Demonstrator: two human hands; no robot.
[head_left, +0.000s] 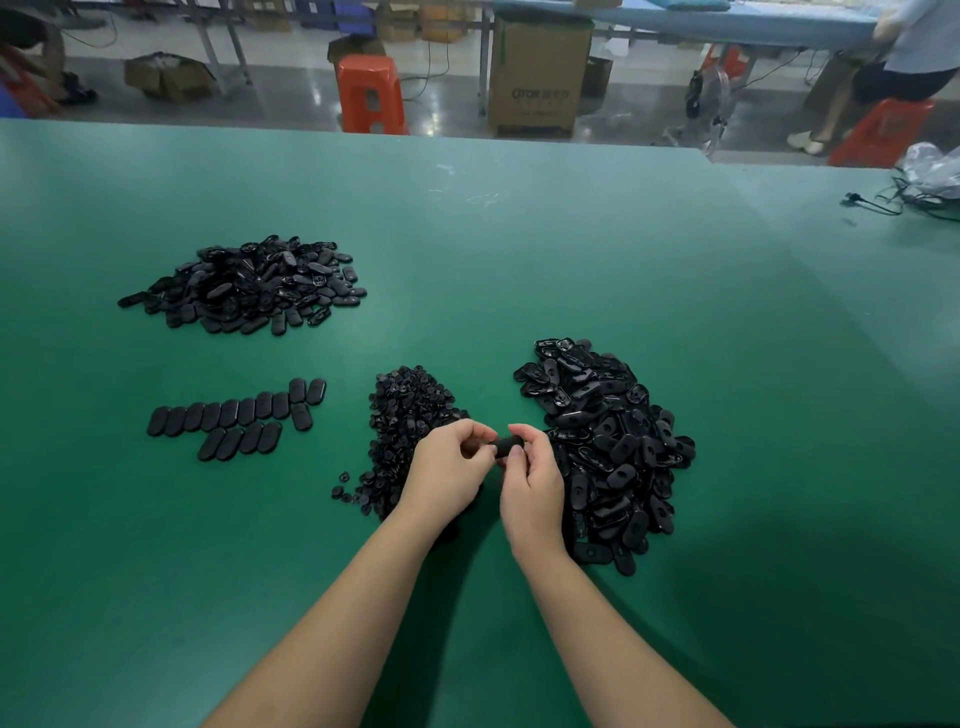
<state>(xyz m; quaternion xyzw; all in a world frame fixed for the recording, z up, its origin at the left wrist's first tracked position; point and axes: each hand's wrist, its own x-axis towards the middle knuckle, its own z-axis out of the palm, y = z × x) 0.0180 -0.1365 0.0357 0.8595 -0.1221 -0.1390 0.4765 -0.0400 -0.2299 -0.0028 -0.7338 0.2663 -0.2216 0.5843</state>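
black plastic piece (505, 447) pinched between left hand (447, 467) and right hand (532, 483).

Both hands meet over the green worktop (519, 249), pinching one small black plastic piece (505, 448) between them: left hand (451, 470) on its left end, right hand (531, 480) on its right. Just behind the left hand sits a heap of tiny black bits (408, 415), and beside the right hand there's a big pile of black oval shells (608, 441). Further left, a neat row of oval covers (239, 415) lies flat, with another loose pile (249, 283) beyond it. An orange stool (370, 93) and a cardboard box (537, 78) stand on the floor past the worktop.
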